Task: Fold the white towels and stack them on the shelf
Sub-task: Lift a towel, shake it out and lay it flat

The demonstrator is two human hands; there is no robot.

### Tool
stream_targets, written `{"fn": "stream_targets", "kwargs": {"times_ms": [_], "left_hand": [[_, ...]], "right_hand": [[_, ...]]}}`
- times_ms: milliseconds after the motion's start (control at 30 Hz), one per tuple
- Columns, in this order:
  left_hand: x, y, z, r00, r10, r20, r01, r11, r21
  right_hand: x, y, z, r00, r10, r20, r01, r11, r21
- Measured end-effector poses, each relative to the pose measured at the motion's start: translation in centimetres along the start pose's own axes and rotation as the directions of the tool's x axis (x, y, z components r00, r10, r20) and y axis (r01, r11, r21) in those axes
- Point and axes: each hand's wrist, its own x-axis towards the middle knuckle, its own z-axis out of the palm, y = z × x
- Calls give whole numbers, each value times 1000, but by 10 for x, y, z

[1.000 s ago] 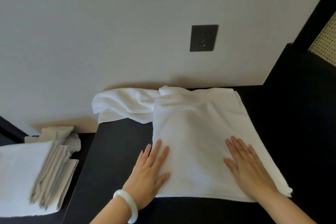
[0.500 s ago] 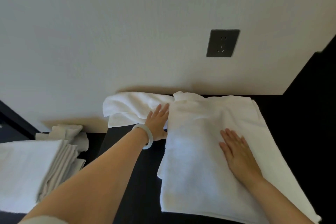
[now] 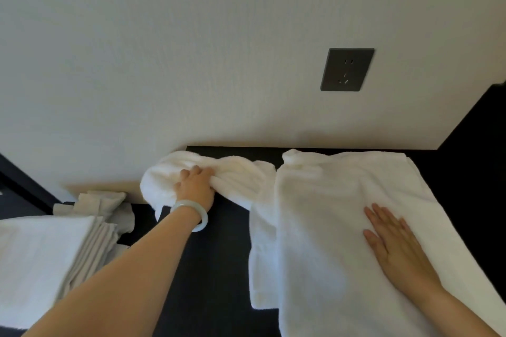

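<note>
- Head view: the white towel (image 3: 328, 241) lies on the dark tabletop (image 3: 213, 276). Its right part is flat and folded, and its loose end (image 3: 238, 172) is bunched at the far left against the wall.
- The left hand (image 3: 195, 189) has its fingers curled into that loose end, clamped on the cloth. A pale bracelet (image 3: 191, 213) sits at the wrist.
- The right hand (image 3: 394, 241) rests flat on the folded part, fingers straight and slightly apart, pinning it.
- The step in hand looks like drawing the loose end over. Done well, that likely means pressing down with the right palm, lifting the end clear of the tabletop, shaking out the bunching and laying it edge to edge on the folded part.
- No box or basket shows. A stack of folded towels (image 3: 41, 260) lies at the near left on a lower surface. Whether that is the shelf I cannot tell.
</note>
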Motion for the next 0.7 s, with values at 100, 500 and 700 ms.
{"fn": "stream_targets", "kwargs": {"times_ms": [100, 500, 700], "left_hand": [[7, 0, -21, 930, -367, -7, 362, 920, -149], [-30, 88, -11, 974, -139, 182, 130, 990, 60], [14, 61, -56, 982, -162, 93, 175, 973, -151]], "right_hand": [[0, -2, 0, 1000, 8, -7, -8, 1000, -5], [-2, -11, -3, 1000, 27, -5, -28, 995, -91], [-1, -12, -1, 1000, 22, 0, -22, 992, -121]]}}
